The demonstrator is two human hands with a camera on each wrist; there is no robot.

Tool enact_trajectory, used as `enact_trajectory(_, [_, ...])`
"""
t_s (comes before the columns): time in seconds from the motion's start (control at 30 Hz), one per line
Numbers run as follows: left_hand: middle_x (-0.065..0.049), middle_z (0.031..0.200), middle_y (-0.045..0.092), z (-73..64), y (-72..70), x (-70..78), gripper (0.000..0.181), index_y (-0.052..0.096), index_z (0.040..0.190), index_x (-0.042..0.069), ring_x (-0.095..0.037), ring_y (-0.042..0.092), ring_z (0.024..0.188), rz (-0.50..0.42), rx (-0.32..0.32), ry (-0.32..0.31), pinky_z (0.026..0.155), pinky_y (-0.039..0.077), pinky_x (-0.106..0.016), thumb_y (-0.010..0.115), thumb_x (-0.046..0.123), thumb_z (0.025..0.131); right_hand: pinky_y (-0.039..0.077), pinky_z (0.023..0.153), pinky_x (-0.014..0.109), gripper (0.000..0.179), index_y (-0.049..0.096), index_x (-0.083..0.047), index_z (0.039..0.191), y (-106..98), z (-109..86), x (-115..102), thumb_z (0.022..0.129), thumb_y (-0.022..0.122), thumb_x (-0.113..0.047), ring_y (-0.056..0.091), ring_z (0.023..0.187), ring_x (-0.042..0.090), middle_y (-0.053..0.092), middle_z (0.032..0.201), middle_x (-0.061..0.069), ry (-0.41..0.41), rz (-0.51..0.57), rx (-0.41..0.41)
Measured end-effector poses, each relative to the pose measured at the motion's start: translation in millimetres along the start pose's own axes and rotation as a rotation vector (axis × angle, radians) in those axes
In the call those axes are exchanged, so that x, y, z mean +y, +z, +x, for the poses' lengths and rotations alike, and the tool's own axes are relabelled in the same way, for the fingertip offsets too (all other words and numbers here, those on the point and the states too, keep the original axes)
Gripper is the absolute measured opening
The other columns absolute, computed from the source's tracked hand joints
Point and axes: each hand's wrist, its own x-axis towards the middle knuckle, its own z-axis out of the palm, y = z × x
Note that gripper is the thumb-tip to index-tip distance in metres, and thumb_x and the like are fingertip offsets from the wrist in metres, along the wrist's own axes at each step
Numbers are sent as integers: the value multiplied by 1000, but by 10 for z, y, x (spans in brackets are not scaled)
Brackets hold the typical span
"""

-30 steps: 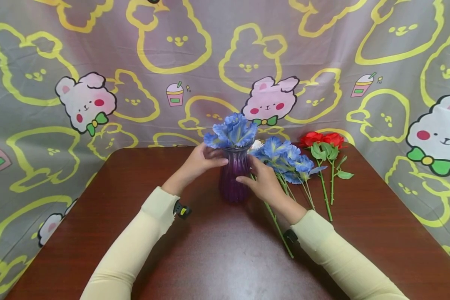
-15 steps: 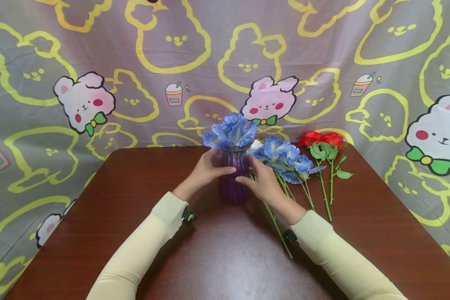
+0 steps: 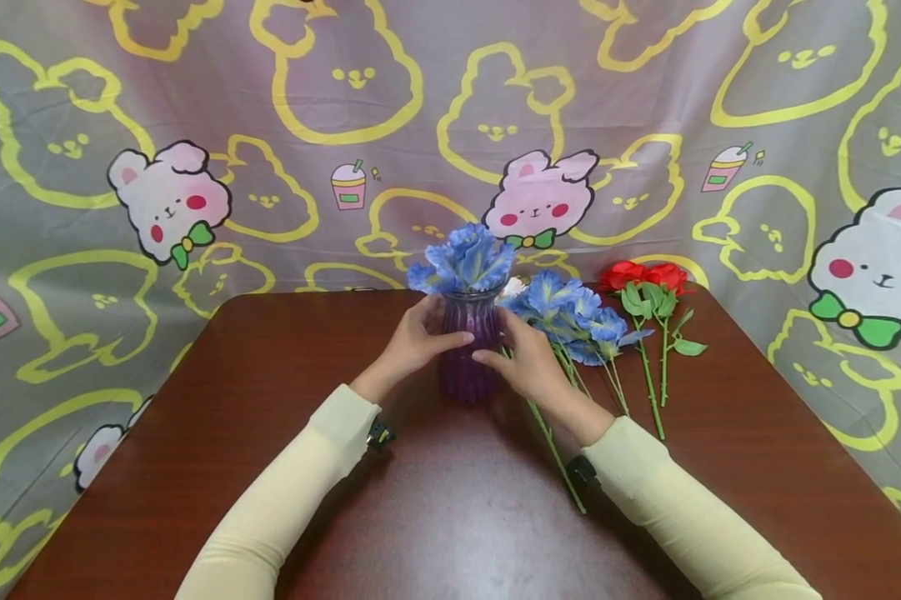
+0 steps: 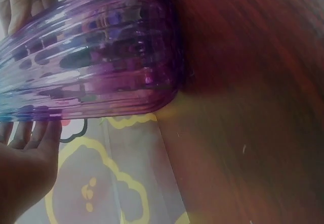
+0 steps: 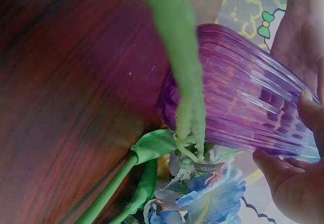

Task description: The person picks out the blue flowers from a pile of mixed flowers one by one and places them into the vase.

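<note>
In the head view, a ribbed purple vase [image 3: 468, 379] stands upright on the brown table [image 3: 285, 358], holding a ruffled blue flower [image 3: 468, 260] whose petals spread above the rim. The person's left hand [image 3: 415, 337] is curled round one side of it, thumb laid across the front; the right hand [image 3: 528, 362] is curled round the other side, thumb on the front just below. Right of the vase, loose blue flowers [image 3: 563, 298] lie near a partly hidden white flower [image 3: 513, 288], with red flowers [image 3: 624, 273] farther right.

In the left wrist view, the vase appears sideways, its base toward the right. The left hand's fingers reach behind its lower side, and part of the right hand shows against the opposite side. Dark patches show through the glass, too blurred to identify.

In the right wrist view, the right hand's thumb and fingers part around the vase, with the left hand behind. A blurred green stem [image 5: 177, 47] crosses in front of the glass; blue petals show just beside it.
</note>
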Motion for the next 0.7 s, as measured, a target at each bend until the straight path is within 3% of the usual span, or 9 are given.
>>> enact_trajectory(0.2, [-21,120,62,58,-5,-232,59,50,130,-6,-31,60,112,37,30,-15,99,46,-43,80,8,81,52,90,42,69,43,4,140,-31,5,-22,86,77,-21,60,113,34,55,132,23,1,-27,-20])
enact_trajectory(0.47, [-17,120,63,54,-12,-258,62,51,132,-1,-28,61,111,53,22,12,97,48,-42,81,12,80,51,91,46,72,44,2,142,-189,-14,-60,84,78,-22,59,115,35,54,135,23,36,-102,-73])
enact_trajectory(0.7, [-15,112,64,53,-19,-256,54,54,121,-2,-26,63,107,109,48,-4,94,50,-40,83,16,79,52,87,50,53,58,3,130,-535,-126,12,86,76,-21,63,106,38,62,123,21,115,-185,-38])
